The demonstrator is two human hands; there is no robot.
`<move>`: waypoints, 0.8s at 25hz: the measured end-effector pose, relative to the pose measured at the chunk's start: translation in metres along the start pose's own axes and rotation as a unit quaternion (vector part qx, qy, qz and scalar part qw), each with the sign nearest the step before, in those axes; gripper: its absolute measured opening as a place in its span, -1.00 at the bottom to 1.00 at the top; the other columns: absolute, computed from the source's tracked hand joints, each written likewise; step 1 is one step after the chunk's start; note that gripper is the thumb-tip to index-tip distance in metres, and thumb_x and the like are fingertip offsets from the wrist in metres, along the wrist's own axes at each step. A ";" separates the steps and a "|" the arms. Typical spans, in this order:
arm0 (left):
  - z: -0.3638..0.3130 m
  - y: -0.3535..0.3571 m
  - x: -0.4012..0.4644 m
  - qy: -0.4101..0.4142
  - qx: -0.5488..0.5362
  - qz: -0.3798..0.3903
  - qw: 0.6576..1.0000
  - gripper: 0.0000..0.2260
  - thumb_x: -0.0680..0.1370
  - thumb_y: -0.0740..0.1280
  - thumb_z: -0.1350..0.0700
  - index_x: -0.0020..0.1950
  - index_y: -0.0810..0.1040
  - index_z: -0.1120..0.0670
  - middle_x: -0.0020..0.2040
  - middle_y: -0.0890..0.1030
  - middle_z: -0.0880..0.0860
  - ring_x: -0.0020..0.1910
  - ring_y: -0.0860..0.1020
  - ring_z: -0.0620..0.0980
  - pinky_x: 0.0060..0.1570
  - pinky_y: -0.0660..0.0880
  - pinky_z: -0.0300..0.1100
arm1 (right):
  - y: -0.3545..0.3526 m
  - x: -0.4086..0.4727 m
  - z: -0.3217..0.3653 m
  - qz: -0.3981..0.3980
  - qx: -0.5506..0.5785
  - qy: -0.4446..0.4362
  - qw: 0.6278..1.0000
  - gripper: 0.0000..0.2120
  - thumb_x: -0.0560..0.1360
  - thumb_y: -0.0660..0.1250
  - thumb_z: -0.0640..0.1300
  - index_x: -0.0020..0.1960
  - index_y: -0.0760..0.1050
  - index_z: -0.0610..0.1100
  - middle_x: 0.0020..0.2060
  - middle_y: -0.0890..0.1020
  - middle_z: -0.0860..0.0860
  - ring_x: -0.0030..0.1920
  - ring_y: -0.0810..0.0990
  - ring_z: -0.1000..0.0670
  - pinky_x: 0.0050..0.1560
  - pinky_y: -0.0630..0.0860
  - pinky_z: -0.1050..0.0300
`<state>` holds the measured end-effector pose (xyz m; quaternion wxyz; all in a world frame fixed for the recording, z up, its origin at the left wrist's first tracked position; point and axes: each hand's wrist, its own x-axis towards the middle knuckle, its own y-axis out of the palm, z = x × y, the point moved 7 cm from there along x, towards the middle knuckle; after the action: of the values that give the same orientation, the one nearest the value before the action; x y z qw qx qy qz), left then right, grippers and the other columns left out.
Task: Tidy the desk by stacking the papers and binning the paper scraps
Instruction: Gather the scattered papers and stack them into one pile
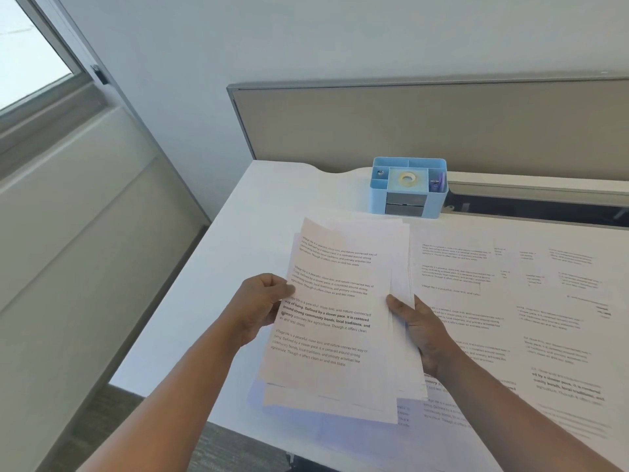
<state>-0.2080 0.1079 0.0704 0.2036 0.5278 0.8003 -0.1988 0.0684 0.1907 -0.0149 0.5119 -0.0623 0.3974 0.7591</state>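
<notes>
- The left hand [260,310] grips the left edge of a stack of papers [335,321], thumb curled over the printed top sheet.
- The right hand [420,330] pinches the stack's right edge, thumb on top, its other fingers hidden underneath.
- The sheets are white, printed, unevenly fanned and held above the desk [211,301].
- Right of the right hand, more loose sheets [531,321] lie overlapping, their text blurred.
- Beyond the fingers stands a blue organizer [408,187].

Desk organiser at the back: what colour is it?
Light blue; the organiser shows clearly in the head view.
</notes>
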 end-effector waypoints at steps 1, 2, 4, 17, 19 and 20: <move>0.002 0.001 0.000 0.002 0.014 -0.005 1.000 -0.84 0.61 0.45 0.14 -0.03 0.56 0.21 -0.02 0.75 0.25 -0.11 0.74 0.20 0.03 0.69 0.11 | 0.000 0.000 0.000 -0.001 0.001 0.000 1.000 -0.69 0.49 0.48 -0.14 0.23 0.65 -0.11 0.20 0.69 -0.22 0.16 0.70 -0.28 0.06 0.64 -0.27; 0.004 0.001 0.000 0.004 0.024 -0.016 1.000 -0.80 0.60 0.47 0.09 -0.03 0.58 0.22 -0.03 0.75 0.23 -0.09 0.74 0.20 0.05 0.69 0.12 | 0.000 0.000 -0.001 -0.001 0.002 -0.001 1.000 -0.71 0.50 0.47 -0.14 0.22 0.66 -0.10 0.20 0.69 -0.22 0.15 0.70 -0.28 0.06 0.64 -0.28; 0.006 0.000 0.000 0.016 0.028 -0.047 0.998 -0.80 0.58 0.49 0.09 -0.11 0.59 0.20 -0.07 0.75 0.22 -0.14 0.74 0.18 0.00 0.70 0.11 | 0.001 -0.001 -0.002 0.002 0.004 -0.001 1.000 -0.73 0.53 0.45 -0.11 0.22 0.67 -0.09 0.21 0.69 -0.21 0.18 0.69 -0.28 0.11 0.63 -0.32; 0.001 0.002 -0.001 0.068 -0.020 -0.113 0.991 -0.77 0.48 0.48 0.39 -0.05 0.50 0.15 -0.13 0.75 0.17 -0.22 0.73 0.14 -0.14 0.70 0.16 | 0.004 -0.017 -0.012 0.045 -0.053 0.014 0.997 -0.53 0.34 0.65 0.14 0.19 0.68 0.02 0.23 0.70 -0.11 0.19 0.70 -0.17 0.00 0.68 -0.14; 0.003 0.006 -0.004 0.062 -0.036 -0.094 0.993 -0.67 0.48 0.46 0.41 0.10 0.48 0.11 -0.10 0.76 0.13 -0.20 0.74 0.13 -0.21 0.69 0.07 | 0.005 -0.018 -0.013 0.059 -0.053 0.013 0.997 -0.48 0.34 0.67 0.06 0.24 0.65 -0.03 0.24 0.68 -0.18 0.20 0.69 -0.25 0.02 0.67 -0.19; 0.006 0.008 -0.005 0.058 -0.038 -0.085 0.994 -0.62 0.48 0.46 0.41 0.15 0.47 0.06 -0.09 0.76 0.10 -0.18 0.75 0.12 -0.21 0.68 0.05 | 0.005 -0.019 -0.014 0.062 -0.049 0.014 0.997 -0.44 0.32 0.68 0.02 0.27 0.64 -0.07 0.24 0.67 -0.21 0.20 0.69 -0.27 0.02 0.66 -0.21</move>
<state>-0.1986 0.1038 0.0673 0.1591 0.4599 0.8600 -0.1538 0.0684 0.1667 -0.0122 0.4542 -0.0729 0.3703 0.8070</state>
